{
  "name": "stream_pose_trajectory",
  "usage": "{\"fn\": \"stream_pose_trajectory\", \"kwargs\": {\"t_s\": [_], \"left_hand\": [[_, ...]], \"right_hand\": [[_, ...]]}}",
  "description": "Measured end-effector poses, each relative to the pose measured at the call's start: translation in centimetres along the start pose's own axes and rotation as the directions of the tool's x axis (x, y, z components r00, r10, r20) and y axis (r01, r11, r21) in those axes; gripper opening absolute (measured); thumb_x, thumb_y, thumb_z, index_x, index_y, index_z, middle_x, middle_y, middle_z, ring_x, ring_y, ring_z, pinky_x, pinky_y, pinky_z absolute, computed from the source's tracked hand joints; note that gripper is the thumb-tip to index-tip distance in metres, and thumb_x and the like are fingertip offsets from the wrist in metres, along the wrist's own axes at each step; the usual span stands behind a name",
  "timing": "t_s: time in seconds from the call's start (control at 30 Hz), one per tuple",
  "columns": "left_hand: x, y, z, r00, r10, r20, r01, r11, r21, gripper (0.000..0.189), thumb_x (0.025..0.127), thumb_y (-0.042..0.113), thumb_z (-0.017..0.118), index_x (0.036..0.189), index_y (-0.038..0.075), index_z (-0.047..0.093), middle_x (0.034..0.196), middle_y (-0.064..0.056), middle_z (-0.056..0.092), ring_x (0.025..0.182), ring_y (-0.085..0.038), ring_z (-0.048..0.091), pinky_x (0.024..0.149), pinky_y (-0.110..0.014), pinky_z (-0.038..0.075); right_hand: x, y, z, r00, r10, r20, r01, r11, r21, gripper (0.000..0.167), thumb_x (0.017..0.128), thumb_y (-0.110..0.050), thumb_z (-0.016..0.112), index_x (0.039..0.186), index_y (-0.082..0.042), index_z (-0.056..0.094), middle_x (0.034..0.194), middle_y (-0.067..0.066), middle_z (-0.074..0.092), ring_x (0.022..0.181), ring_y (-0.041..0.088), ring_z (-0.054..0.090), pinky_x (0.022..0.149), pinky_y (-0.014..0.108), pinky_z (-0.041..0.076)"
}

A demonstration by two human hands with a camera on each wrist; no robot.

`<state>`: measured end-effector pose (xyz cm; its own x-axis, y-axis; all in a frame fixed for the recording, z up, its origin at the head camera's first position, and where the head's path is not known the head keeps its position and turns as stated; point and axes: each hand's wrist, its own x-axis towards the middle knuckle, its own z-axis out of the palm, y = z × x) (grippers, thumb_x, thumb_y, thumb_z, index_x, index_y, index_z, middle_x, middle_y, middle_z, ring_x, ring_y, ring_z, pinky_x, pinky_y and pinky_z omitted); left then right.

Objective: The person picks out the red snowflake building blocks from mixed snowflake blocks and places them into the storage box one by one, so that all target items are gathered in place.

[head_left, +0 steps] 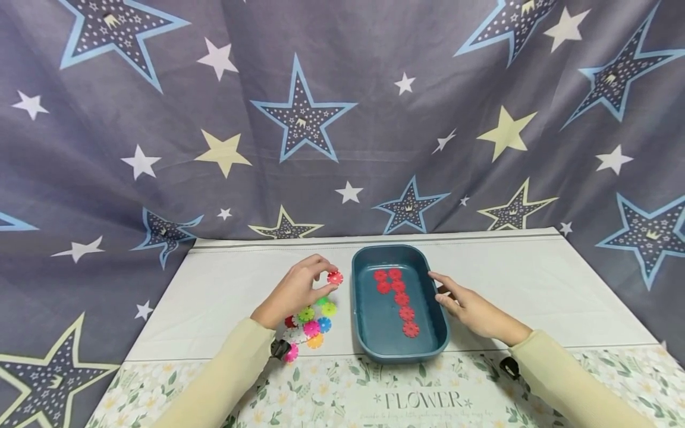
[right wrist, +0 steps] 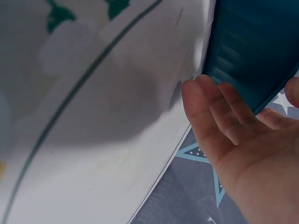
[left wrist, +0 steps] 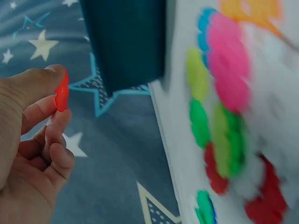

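Between its thumb and fingers my left hand pinches a small red notched plastic disc, raised just left of the blue bin. The left wrist view shows that disc edge-on at the fingertips. Inside the bin, several red discs lie flat in a bent row. My right hand is at the bin's right side, fingers extended toward its wall. Seen from the right wrist, the straight fingers stand right by the bin's outer wall.
A loose pile of notched discs in pink, blue, green, orange, white and dark red lies below the left hand. The table has a white cover with a floral front strip. A star-patterned curtain hangs behind.
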<state>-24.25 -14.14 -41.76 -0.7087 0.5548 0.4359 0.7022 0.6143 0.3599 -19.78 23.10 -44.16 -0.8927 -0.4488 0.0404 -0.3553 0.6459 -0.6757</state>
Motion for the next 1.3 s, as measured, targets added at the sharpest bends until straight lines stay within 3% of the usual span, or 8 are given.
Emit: {"fn": "stream_pose_trajectory", "kwargs": {"t_s": [0.23, 0.43, 0.53, 0.8, 1.03, 1.3], "left_hand": [[1.2, 1.5, 0.3, 0.99, 0.125, 0.06, -0.124, 0.992, -0.033, 0.028, 0.086, 0.022, 0.071, 0.111, 0.01, 0.069, 0.102, 0.003, 0.057, 0.092, -0.014, 0.057, 0.078, -0.027, 0.046], [2.1, 2.2, 1.0, 0.987, 0.141, 0.083, -0.138, 0.99, -0.044, 0.029, 0.086, 0.023, 0.072, 0.112, 0.011, 0.069, 0.103, 0.004, 0.055, 0.09, -0.011, 0.055, 0.075, -0.026, 0.045], [2.4, 2.7, 1.5, 0.983, 0.133, 0.13, -0.129, 0.991, -0.037, 0.03, 0.086, 0.025, 0.071, 0.114, 0.012, 0.068, 0.104, 0.005, 0.054, 0.088, -0.009, 0.052, 0.073, -0.024, 0.045], [3.8, 4.0, 3.6, 0.95, 0.181, 0.253, -0.19, 0.982, 0.011, 0.025, 0.084, 0.027, 0.074, 0.105, 0.014, 0.068, 0.099, 0.004, 0.054, 0.089, -0.013, 0.053, 0.076, -0.024, 0.043], [5.1, 4.9, 5.2, 0.927, 0.1, 0.362, -0.152, 0.981, 0.118, 0.017, 0.083, 0.029, 0.074, 0.095, 0.018, 0.07, 0.097, 0.005, 0.059, 0.096, -0.011, 0.054, 0.084, -0.026, 0.044], [6.4, 5.3, 6.7, 0.903, 0.02, 0.43, -0.097, 0.983, 0.158, 0.012, 0.08, 0.026, 0.076, 0.082, 0.017, 0.068, 0.08, 0.01, 0.057, 0.08, -0.01, 0.053, 0.077, -0.025, 0.044]], "right_hand": [[0.0, 0.0, 0.0, 1.0, -0.006, -0.005, 0.006, 1.0, 0.001, 0.052, 0.102, -0.025, 0.044, 0.148, -0.008, 0.027, 0.108, 0.013, 0.061, 0.078, 0.016, 0.058, 0.065, 0.032, 0.046], [0.2, 0.1, 0.1, 1.0, -0.017, -0.015, 0.017, 1.0, -0.007, 0.052, 0.102, -0.025, 0.044, 0.148, -0.009, 0.027, 0.107, 0.012, 0.061, 0.078, 0.017, 0.058, 0.065, 0.032, 0.046], [0.3, 0.2, 0.1, 1.0, -0.016, -0.015, 0.016, 1.0, 0.0, 0.052, 0.102, -0.026, 0.044, 0.148, -0.009, 0.027, 0.105, 0.011, 0.062, 0.077, 0.017, 0.058, 0.065, 0.031, 0.046], [0.1, 0.1, 0.1, 1.0, -0.008, 0.004, 0.008, 1.0, -0.018, 0.053, 0.102, -0.028, 0.043, 0.149, -0.009, 0.026, 0.108, 0.011, 0.061, 0.082, 0.016, 0.058, 0.067, 0.033, 0.046], [0.1, 0.4, 0.2, 1.0, -0.009, -0.008, 0.009, 1.0, -0.01, 0.053, 0.102, -0.029, 0.043, 0.148, -0.01, 0.027, 0.107, 0.009, 0.061, 0.08, 0.015, 0.058, 0.067, 0.031, 0.046], [0.2, 0.5, 0.2, 1.0, -0.012, -0.005, 0.012, 1.0, -0.005, 0.053, 0.102, -0.029, 0.043, 0.149, -0.01, 0.026, 0.11, 0.011, 0.061, 0.083, 0.014, 0.059, 0.067, 0.032, 0.047]]}}
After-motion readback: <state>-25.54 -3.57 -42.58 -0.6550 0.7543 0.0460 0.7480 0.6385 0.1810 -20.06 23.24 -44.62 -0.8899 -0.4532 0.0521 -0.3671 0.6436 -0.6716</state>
